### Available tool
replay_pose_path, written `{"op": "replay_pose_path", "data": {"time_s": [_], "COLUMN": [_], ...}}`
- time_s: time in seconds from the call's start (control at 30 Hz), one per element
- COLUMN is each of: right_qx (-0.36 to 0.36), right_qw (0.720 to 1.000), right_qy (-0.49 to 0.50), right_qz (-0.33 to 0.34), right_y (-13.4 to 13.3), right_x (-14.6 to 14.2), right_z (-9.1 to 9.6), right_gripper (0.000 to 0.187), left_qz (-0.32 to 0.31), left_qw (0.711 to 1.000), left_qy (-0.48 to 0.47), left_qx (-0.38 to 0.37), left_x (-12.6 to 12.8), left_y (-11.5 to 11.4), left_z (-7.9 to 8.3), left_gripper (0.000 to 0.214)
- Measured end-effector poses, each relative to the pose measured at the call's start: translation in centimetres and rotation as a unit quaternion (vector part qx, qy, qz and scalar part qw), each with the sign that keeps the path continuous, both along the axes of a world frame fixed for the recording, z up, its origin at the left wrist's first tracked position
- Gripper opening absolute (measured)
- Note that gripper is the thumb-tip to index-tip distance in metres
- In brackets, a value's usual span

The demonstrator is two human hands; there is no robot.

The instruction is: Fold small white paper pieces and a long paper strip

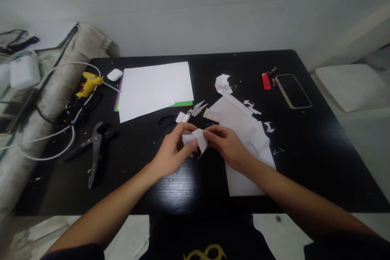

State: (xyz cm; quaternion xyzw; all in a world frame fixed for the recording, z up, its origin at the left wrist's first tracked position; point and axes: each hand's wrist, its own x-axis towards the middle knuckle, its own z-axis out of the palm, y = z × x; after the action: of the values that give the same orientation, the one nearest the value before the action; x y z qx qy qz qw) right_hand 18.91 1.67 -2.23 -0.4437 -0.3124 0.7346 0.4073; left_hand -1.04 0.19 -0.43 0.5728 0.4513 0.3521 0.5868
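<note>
Between my two hands is a small folded piece of white paper, held above the black table. My left hand is closed round its left part, the thumb pressing on the front. With thumb and forefinger my right hand pinches the paper's right edge. Just beyond my hands lie scissors with their blades apart, partly covered by a small white paper piece. Under and beside my right forearm are creased white sheets. Farther back rests a crumpled, folded paper shape.
A stack of white paper over coloured sheets lies back left. Left of it are a yellow glue gun, a white case, pliers and a looping white cable. A red lighter and a phone lie right, near paper scraps.
</note>
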Motion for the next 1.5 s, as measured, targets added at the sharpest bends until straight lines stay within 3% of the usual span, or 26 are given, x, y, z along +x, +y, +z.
{"op": "replay_pose_path", "data": {"time_s": [0.13,0.27,0.47,0.6,0.7,1.0,1.1,1.23,1.3,1.4,1.5], "right_qx": [-0.033,-0.021,0.075,0.164,0.183,0.117,0.128,0.159,0.175,0.208,0.235], "right_qw": [0.998,0.999,0.994,0.978,0.974,0.991,0.989,0.982,0.979,0.972,0.966], "right_qy": [0.044,0.029,-0.075,-0.126,-0.135,-0.065,-0.069,-0.087,-0.097,-0.104,-0.107], "right_qz": [0.002,-0.005,-0.027,-0.03,-0.008,0.009,0.0,-0.044,-0.044,-0.024,-0.027], "right_y": [0.2,0.0,-0.5,-0.7,-0.7,-0.7,-0.8,-0.9,-0.9,-0.8,-0.8], "right_x": [0.1,0.0,-0.1,-0.1,0.0,-0.1,-0.1,0.0,0.1,0.1,0.1], "right_z": [0.1,0.1,0.3,0.8,0.9,0.3,0.2,0.2,0.4,0.6,0.6], "right_gripper": [0.027,0.029,0.031,0.018,0.013,0.035,0.035,0.05,0.04,0.014,0.01], "left_qz": [0.036,0.067,0.056,0.042,0.05,0.064,0.081,0.098,0.081,0.05,0.042], "left_qw": [0.999,0.997,0.995,0.993,0.992,0.991,0.992,0.99,0.988,0.977,0.963], "left_qy": [-0.022,-0.031,0.06,0.084,0.092,0.079,0.054,0.029,0.045,0.093,0.102], "left_qx": [-0.019,-0.012,0.065,0.072,0.072,0.083,0.084,0.1,0.126,0.187,0.244], "left_x": [0.1,0.5,0.4,0.3,0.2,-0.1,0.1,0.4,0.4,0.2,-0.1], "left_y": [0.1,0.0,-0.3,-0.3,-0.3,-0.2,-0.2,-0.2,0.0,0.2,0.4], "left_z": [-0.3,-0.7,-0.3,-0.3,-0.5,-0.2,-0.8,-1.3,-1.1,-0.5,0.0], "left_gripper": [0.026,0.024,0.01,0.006,0.008,0.016,0.018,0.039,0.036,0.011,0.009]}}
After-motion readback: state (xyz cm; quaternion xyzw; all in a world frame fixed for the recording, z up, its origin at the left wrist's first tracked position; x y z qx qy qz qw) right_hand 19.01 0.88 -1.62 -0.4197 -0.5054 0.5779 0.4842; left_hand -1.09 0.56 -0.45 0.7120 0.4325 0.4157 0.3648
